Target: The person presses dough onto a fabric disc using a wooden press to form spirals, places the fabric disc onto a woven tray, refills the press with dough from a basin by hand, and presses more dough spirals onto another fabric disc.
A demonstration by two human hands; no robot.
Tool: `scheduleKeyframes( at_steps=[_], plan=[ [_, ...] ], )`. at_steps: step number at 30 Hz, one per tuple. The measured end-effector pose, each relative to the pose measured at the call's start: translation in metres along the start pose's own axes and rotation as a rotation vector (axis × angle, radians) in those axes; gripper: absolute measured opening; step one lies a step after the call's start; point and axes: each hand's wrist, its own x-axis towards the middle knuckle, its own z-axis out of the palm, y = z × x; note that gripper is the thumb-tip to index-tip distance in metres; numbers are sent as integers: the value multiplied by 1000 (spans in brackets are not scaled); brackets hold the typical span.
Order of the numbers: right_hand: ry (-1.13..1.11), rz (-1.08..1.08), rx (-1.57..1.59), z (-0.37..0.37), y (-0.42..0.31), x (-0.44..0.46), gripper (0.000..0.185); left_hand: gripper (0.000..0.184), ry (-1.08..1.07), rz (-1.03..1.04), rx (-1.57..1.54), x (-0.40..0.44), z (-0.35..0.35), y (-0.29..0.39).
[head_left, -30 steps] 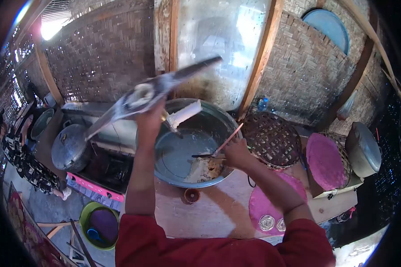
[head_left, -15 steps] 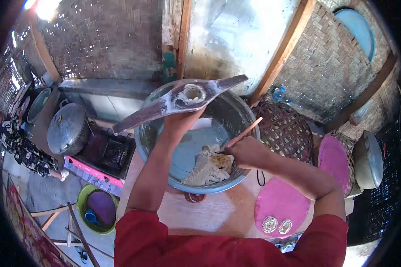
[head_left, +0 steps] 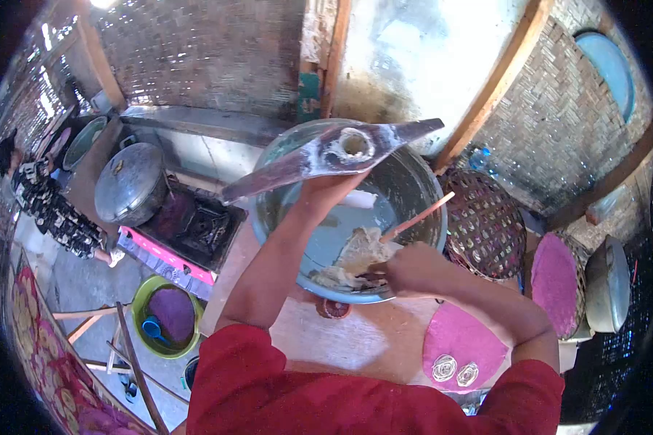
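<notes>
My left hand (head_left: 330, 190) grips a dark wooden press (head_left: 319, 156) from beneath; the press has two arms and a round hole, and its rim is smeared with pale residue. It is held over a large grey-blue basin (head_left: 283, 250), and my fingers are mostly hidden under it. My right hand (head_left: 417, 268) is inside the basin's near right side, with curled fingers dug into pale, crumbly dough (head_left: 359, 254). Just above that hand, an orange-brown stick (head_left: 419, 216) leans out of the dough. Beyond the dough lies a pale cylindrical piece (head_left: 359, 199).
A lidded pot (head_left: 130, 185) stands by a pink-fronted stove (head_left: 196, 225) at left. A person (head_left: 51, 203) is farther left. Below is a green tub (head_left: 149, 290). At right are a pink sheet (head_left: 461, 341) bearing two noodle-like coils and a woven basket (head_left: 486, 225).
My right hand has shifted lower and nearer in the dough, away from the stick, which still leans there. The left hand still holds the press. The whole view has shifted slightly.
</notes>
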Motion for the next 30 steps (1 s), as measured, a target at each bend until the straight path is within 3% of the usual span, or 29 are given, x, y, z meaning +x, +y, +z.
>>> scheduleKeyframes(
  at_steps=[1, 3, 6, 7, 9, 10, 11, 12, 17, 18, 19, 21, 23, 25, 28, 30],
  plan=[
    [5, -15, -9, -6, 0, -9, 42, 31, -5, -36, -176, 0, 1, 0],
    [81, 82, 92, -27, -2, -38, 36, 33, -48, -251, -896, -7, 1, -4],
    [52, 229, 226, -69, 7, -87, 33, 41, -60, -998, -3075, -5, -1, -22],
    [85, 242, 304, -86, 11, -110, 31, 34, -30, -1069, -3199, -4, 5, -29],
    [162, 137, 368, -122, 19, -153, 28, 27, 173, -818, -3008, -8, 12, -41],
    [175, 149, 361, -131, 25, -169, 28, 25, 137, -969, -3104, -5, 14, -53],
    [262, 89, 430, -137, 31, -183, 27, 22, 61, -788, -3166, -9, 18, -61],
    [348, 25, 496, -144, 36, -193, 27, 22, 79, -802, -3161, -10, 17, -65],
    [279, 106, 468, -165, 43, -190, 25, 17, 401, -917, -3322, -5, -10, -67],
    [303, 247, 217, -171, 28, -185, 24, 16, 304, -699, -3308, -9, 7, -77],
    [326, 387, -37, -176, 15, -181, 23, 16, 322, -703, -3302, -6, 4, -79],
    [610, 379, -403, -160, 10, -160, 16, 16, 272, -839, -3216, 5, -8, -82],
    [620, 265, -815, -148, -9, -134, 14, 18, 191, -859, -3225, 3, 15, -107],
    [568, 260, -982, -124, -30, -125, 15, 23, 174, -883, -3394, 12, 10, -107],
    [695, 229, -1185, -92, -33, -131, 22, 21, 195, -961, -3359, 5, 24, -112],
    [664, 292, -1184, -76, -28, -142, 23, 21, 149, -1030, -3383, 4, 23, -111]
  ],
)
